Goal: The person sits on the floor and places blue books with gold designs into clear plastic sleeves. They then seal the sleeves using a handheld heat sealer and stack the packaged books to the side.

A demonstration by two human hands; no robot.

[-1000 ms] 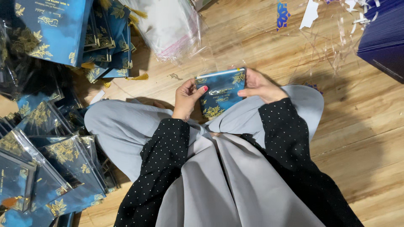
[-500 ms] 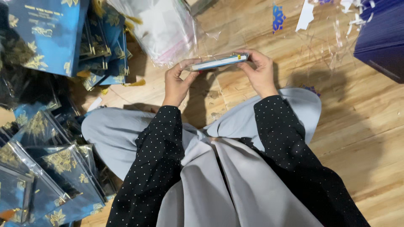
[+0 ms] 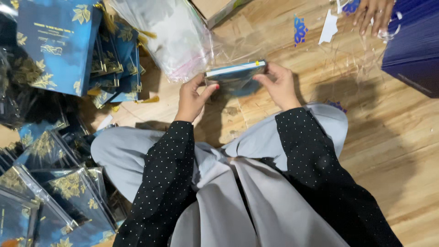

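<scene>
I sit on a wooden floor with my legs folded under grey cloth. Between both hands I hold a thin blue card with gold leaf print [image 3: 235, 73], tipped almost edge-on toward me and partly inside a clear plastic sleeve. My left hand [image 3: 193, 95] grips its left end with the fingertips. My right hand [image 3: 279, 84] holds the right end. A small yellow tassel bit shows at the card's top right corner.
Loose blue-and-gold cards [image 3: 59, 43] pile up at the upper left; sleeved ones [image 3: 55, 192] lie at the lower left. A bundle of clear sleeves [image 3: 176, 36] lies ahead. Another person's hand [image 3: 372, 13] rests at the top right beside a dark blue stack [image 3: 414, 50].
The card lay face-up near my lap a second ago. I have lifted it forward and tilted it edge-on, and it stays held out between both hands.
</scene>
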